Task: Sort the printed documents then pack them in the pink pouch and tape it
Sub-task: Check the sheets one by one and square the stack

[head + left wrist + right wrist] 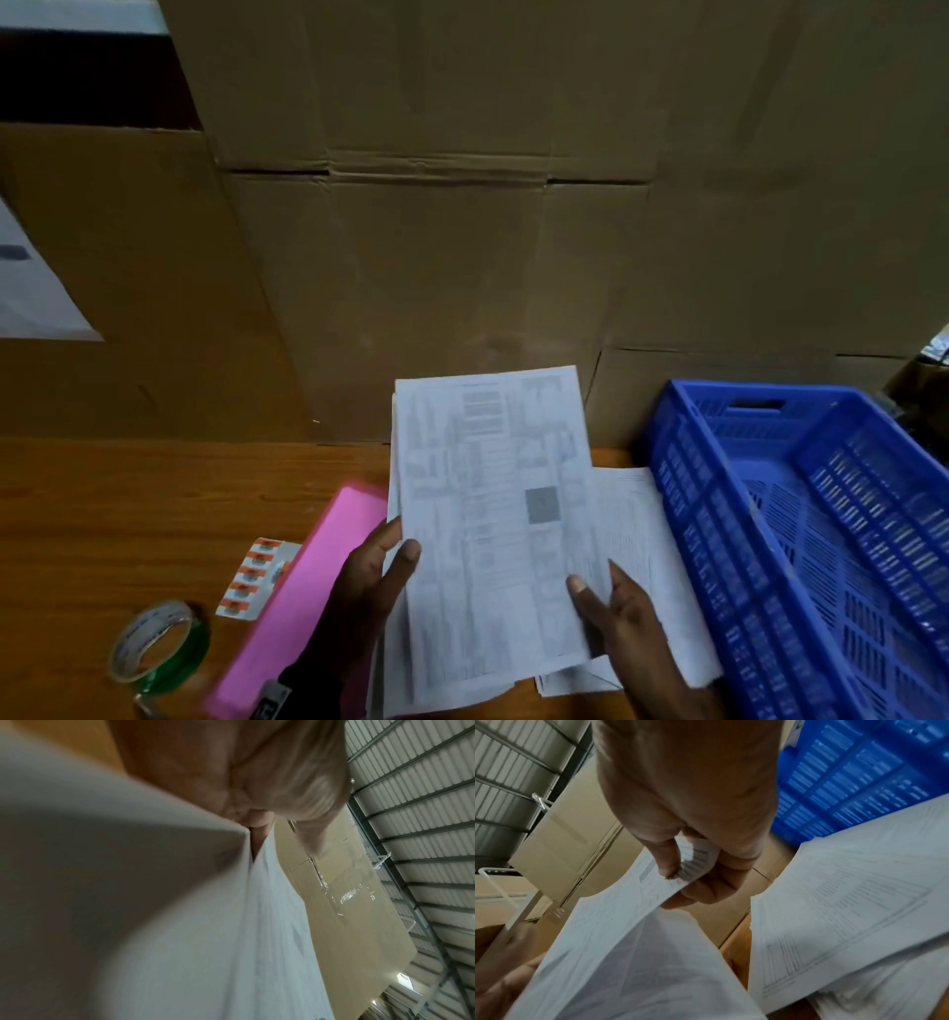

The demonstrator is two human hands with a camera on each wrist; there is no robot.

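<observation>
A stack of printed documents (493,519) is held up over the wooden table, printed side toward me. My left hand (380,565) grips its left edge, thumb on top. My right hand (601,601) pinches the top sheet (654,886) at its lower right edge, thumb on the print and fingers behind. More printed sheets (647,555) lie flat on the table to the right, also seen as a loose pile (847,902) in the right wrist view. The pink pouch (308,580) lies on the table left of the held stack. The left wrist view shows only blurred white paper (180,923).
A green-cored roll of clear tape (159,647) stands at the lower left. A strip of orange and white labels (257,575) lies beside the pouch. A blue slatted plastic crate (821,539) fills the right side. Tall cardboard boxes (462,231) wall off the back.
</observation>
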